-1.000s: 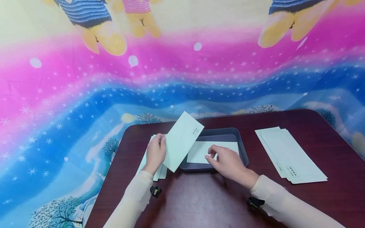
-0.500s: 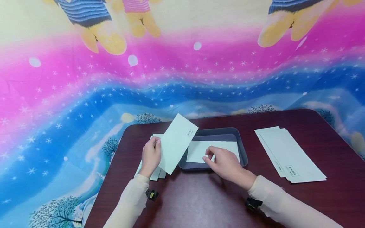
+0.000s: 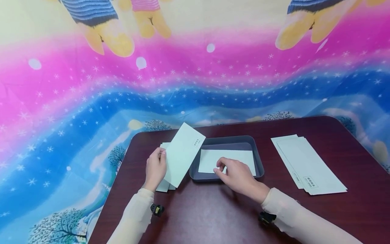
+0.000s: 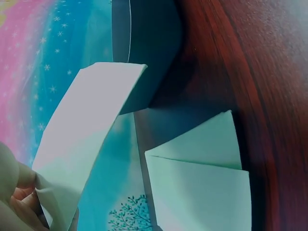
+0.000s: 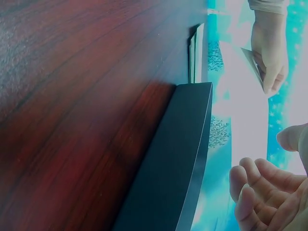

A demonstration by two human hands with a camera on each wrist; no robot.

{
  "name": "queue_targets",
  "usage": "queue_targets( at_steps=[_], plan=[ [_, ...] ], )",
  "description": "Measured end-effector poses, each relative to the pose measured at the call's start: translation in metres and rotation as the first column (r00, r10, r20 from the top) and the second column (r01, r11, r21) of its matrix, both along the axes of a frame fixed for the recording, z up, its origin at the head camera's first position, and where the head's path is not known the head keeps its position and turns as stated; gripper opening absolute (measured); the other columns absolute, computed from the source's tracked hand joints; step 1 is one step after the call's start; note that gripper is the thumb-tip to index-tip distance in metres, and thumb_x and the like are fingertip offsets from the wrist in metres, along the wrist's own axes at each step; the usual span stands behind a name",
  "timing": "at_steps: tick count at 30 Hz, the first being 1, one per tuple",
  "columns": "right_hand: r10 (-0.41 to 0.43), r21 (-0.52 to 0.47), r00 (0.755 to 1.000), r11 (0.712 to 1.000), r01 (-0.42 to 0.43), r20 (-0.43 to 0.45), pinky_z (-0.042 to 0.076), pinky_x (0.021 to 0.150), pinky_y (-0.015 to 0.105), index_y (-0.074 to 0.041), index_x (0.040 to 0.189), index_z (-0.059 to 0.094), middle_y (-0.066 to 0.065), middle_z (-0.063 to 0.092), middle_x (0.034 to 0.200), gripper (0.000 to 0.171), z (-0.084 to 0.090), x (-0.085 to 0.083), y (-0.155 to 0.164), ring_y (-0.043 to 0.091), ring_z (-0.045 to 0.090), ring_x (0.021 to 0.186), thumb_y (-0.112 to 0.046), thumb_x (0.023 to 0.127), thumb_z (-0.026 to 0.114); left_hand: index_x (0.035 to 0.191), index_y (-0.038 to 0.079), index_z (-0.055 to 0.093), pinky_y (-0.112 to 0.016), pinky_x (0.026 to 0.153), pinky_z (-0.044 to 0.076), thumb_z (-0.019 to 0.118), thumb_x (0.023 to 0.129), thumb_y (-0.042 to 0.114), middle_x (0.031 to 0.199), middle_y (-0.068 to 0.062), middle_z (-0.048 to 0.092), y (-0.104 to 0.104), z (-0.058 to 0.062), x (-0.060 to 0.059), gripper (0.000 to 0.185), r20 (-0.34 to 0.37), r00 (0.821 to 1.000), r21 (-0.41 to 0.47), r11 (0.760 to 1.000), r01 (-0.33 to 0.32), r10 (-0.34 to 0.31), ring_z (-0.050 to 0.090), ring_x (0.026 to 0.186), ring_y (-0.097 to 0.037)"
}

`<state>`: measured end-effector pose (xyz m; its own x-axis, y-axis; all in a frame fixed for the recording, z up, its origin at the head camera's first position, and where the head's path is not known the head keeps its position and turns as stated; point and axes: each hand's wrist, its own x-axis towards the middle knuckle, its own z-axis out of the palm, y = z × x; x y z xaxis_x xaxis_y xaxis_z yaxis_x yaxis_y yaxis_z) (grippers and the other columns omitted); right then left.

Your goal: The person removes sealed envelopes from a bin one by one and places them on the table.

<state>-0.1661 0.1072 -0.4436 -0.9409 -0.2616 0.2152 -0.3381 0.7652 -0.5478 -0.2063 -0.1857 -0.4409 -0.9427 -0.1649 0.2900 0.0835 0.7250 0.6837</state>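
Note:
My left hand (image 3: 156,167) grips a pale green envelope (image 3: 182,154) by its long left edge and holds it tilted over the table, its far corner above the left rim of a grey tray (image 3: 226,139). The left wrist view shows the envelope (image 4: 86,139) bowed in my fingers (image 4: 19,202). A white sheet (image 3: 234,157) lies flat in the tray. My right hand (image 3: 234,174) is over the sheet's near edge with fingers loosely curled. In the right wrist view the fingers (image 5: 260,192) and thumb are apart with nothing between them, beside the tray wall (image 5: 178,159).
A few more envelopes (image 3: 164,184) lie under my left hand at the table's left, also seen as envelopes (image 4: 202,187) in the left wrist view. Another envelope stack (image 3: 307,166) lies to the right on the dark red table (image 3: 213,210). A colourful cloth hangs behind.
My left hand has carried the envelope a little to the left and lower. My right hand has shifted slightly left over the sheet in the tray.

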Motion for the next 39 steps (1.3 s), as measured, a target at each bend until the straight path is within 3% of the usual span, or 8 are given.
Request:
queue_targets(
  at_steps=[11, 21, 39],
  plan=[
    [0.012, -0.020, 1.000, 1.000, -0.012, -0.001, 0.041, 0.059, 0.025, -0.024, 0.093, 0.066, -0.017, 0.061, 0.077, 0.010, 0.001, 0.000, -0.010, -0.004, 0.049, 0.059, -0.032, 0.092, 0.072, 0.105, 0.007, 0.067, -0.033, 0.064, 0.041, 0.047, 0.108, 0.020, 0.074, -0.012, 0.063, -0.014, -0.002, 0.002, 0.024, 0.008, 1.000, 0.065, 0.998, -0.022, 0.021, 0.050, 0.066, -0.022],
    [0.027, -0.023, 1.000, 0.999, -0.027, -0.006, 0.041, 0.059, 0.026, -0.024, 0.093, 0.067, -0.017, 0.061, 0.076, 0.011, 0.005, -0.001, -0.021, -0.003, 0.049, 0.059, -0.033, 0.091, 0.073, 0.107, 0.006, 0.067, -0.033, 0.069, 0.043, 0.047, 0.108, 0.020, 0.085, -0.014, 0.071, -0.025, -0.005, 0.006, 0.024, 0.035, 0.998, 0.074, 0.996, -0.053, 0.050, 0.057, 0.071, -0.022],
    [0.050, -0.026, 0.999, 0.998, -0.050, 0.006, 0.042, 0.059, 0.025, -0.022, 0.094, 0.068, -0.017, 0.061, 0.076, 0.011, 0.002, 0.000, -0.029, -0.002, 0.049, 0.060, -0.032, 0.091, 0.073, 0.109, 0.004, 0.067, -0.032, 0.067, 0.043, 0.046, 0.108, 0.020, 0.091, -0.017, 0.072, -0.039, -0.017, 0.006, 0.026, 0.078, 0.993, 0.061, 0.994, -0.092, 0.087, 0.056, 0.068, -0.022]
  ],
)
